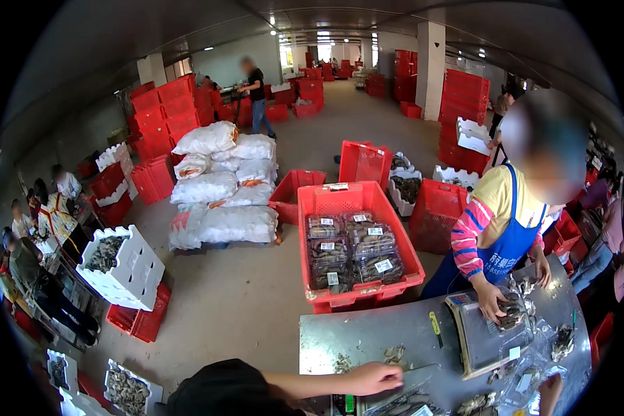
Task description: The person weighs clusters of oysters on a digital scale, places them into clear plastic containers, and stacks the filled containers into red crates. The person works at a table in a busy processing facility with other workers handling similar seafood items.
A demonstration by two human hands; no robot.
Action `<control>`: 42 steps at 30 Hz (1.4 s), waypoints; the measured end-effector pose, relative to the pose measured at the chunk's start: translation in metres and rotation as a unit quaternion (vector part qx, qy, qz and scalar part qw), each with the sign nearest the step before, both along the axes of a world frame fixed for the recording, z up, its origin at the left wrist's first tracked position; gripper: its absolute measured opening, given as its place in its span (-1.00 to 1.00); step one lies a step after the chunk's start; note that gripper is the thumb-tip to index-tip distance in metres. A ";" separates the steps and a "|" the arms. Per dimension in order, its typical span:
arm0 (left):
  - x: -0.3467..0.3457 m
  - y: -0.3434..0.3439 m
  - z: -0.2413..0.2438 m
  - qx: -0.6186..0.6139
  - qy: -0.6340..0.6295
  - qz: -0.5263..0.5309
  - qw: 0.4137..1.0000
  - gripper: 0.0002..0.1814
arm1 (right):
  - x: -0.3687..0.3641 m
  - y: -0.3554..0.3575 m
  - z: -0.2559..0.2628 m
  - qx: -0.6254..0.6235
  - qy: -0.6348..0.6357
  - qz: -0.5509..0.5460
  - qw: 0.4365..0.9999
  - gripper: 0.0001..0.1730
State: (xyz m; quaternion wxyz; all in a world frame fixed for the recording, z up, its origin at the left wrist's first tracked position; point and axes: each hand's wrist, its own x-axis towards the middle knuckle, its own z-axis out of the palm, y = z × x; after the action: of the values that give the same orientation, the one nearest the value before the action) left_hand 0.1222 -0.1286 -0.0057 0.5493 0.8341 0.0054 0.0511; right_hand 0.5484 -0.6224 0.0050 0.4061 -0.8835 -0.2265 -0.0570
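My left hand (377,378), fingers curled, hangs over the metal table (364,333) beside a clear plastic box of grey mushrooms (408,403); whether it holds anything cannot be told. At the lower right, my right hand (550,390) is partly cut off, near open clear plastic packaging (525,382) and loose mushrooms (476,404); its fingertips are unclear. A co-worker's hand (491,301) grips mushrooms (512,312) over a weighing scale (478,333). Left of the scale lies a yellow-handled cutter (435,323). Mushroom scraps (395,356) lie near my left hand.
A red crate (416,270) of labelled mushroom packs stands against the table's far side. Beyond are stacked white sacks (223,226) and a red crate (296,195). White foam boxes (130,275) stand at left. A co-worker in a blue apron (499,255) stands across the table.
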 end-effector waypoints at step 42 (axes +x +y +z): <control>0.126 -0.025 -0.052 -0.364 0.355 0.065 0.859 -0.63 | -0.311 0.210 -0.049 -0.010 0.065 -0.288 0.955 -0.64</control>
State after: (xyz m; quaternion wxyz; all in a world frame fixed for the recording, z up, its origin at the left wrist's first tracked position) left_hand 0.2481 -0.1531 -0.0579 0.7703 0.5337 0.2723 -0.2183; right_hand 0.2375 -0.4127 -0.0441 0.3777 -0.9168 0.0641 -0.1123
